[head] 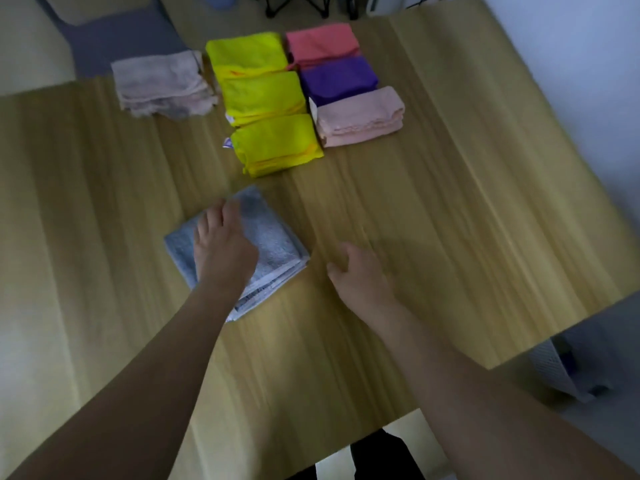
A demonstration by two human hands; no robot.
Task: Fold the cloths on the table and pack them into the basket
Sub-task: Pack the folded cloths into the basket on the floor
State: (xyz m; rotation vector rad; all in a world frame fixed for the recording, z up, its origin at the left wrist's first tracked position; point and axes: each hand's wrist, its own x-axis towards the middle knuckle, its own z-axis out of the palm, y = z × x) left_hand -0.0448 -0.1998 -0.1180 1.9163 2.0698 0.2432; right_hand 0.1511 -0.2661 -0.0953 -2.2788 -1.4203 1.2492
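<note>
Eight folded cloths are lying on the wooden table [450, 202] in front of you. Beyond your fingertips, three yellow cloths [263, 98] are sitting in a column, touching end to end, with a coral cloth [322, 41], a purple cloth [337, 79] and a pink cloth [360, 116] lined up just beside them. A pale beige cloth [162, 84] is lying apart, further out toward the far edge. Your left hand [221, 244] is pressing down on the folded grey cloth [273, 244], fingers extended flat across its top. Your right hand [360, 275] is hovering just beside that cloth, fingers loosely curled and gripping nothing. You are not showing any basket clearly here.
</note>
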